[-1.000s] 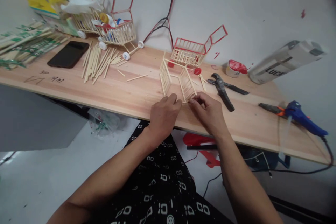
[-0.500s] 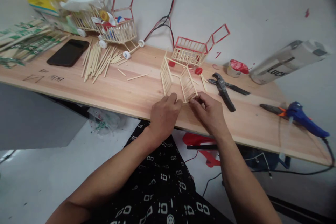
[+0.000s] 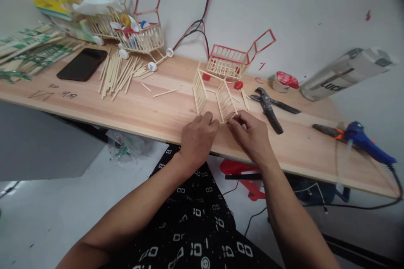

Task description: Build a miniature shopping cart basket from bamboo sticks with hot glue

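A small frame of thin wooden sticks (image 3: 223, 100), with two slatted sides joined by cross sticks, stands near the front edge of the wooden table. My left hand (image 3: 199, 134) is closed at its near left corner, fingertips pinched and partly hidden behind the knuckles. At the near right corner, my right hand (image 3: 251, 132) pinches the frame between thumb and fingers. Just behind it sits a finished-looking miniature shopping cart (image 3: 229, 61) with a red rim and red handle. A red bottle cap (image 3: 238, 85) lies beside the frame.
Loose sticks (image 3: 118, 73) and a phone (image 3: 82, 64) lie left, below another mini cart (image 3: 142, 35) holding caps. On the right are pliers (image 3: 268, 109), a red paint cup (image 3: 285, 83), a bottle (image 3: 344, 75) and a blue glue gun (image 3: 362, 141). The wooden tabletop (image 3: 148, 113) ends close to my body.
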`<state>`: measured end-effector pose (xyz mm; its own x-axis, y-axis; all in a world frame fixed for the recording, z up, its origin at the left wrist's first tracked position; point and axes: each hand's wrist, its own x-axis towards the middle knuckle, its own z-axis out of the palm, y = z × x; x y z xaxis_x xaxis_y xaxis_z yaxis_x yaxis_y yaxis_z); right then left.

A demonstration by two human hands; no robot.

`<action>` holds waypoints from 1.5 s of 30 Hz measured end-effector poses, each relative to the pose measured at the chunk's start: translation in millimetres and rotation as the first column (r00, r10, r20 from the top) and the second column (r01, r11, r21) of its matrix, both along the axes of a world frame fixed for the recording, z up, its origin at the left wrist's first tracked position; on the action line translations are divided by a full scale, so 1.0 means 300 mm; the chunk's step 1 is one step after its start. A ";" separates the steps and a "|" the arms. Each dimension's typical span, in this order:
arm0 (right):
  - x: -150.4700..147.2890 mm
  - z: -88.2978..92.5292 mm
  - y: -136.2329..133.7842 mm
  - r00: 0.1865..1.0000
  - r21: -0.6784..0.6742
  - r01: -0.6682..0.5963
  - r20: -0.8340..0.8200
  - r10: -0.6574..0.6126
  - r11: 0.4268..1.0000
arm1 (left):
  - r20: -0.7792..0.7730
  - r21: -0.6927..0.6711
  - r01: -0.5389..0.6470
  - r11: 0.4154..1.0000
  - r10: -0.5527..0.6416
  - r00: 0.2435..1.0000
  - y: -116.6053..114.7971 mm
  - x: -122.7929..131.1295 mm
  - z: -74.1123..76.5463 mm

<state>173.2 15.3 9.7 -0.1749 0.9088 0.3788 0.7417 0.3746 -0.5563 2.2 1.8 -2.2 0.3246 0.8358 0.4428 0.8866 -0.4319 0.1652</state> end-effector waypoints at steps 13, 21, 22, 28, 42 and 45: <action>0.000 -0.002 0.000 1.000 -0.001 0.002 -0.006 -0.002 1.000 | -0.022 -0.027 -0.007 1.000 0.007 1.000 0.001 0.003 0.004; -0.004 0.000 0.000 1.000 0.004 0.004 -0.027 -0.003 1.000 | -0.013 -0.017 -0.007 1.000 0.007 1.000 0.001 0.002 0.001; -0.005 0.001 -0.001 1.000 0.005 0.005 -0.028 -0.005 1.000 | -0.012 -0.018 -0.010 1.000 0.010 1.000 0.001 0.002 0.001; -0.004 0.000 -0.002 1.000 0.004 0.016 -0.020 -0.016 1.000 | -0.008 -0.014 -0.007 1.000 0.007 1.000 0.001 0.001 0.001; -0.006 -0.004 -0.002 0.998 -0.002 0.043 -0.055 -0.043 0.999 | -0.006 -0.024 -0.018 1.000 0.018 1.000 0.001 0.002 0.001; -0.005 -0.004 -0.003 0.995 -0.011 0.044 -0.084 -0.045 0.999 | 0.004 -0.028 -0.012 1.000 0.012 1.000 0.002 0.001 0.000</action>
<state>171.6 14.5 8.4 -0.1021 0.9185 0.3819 0.7081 0.3368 -0.6206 2.5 2.2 -2.1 0.3130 0.8515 0.4207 0.8909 -0.4167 0.1806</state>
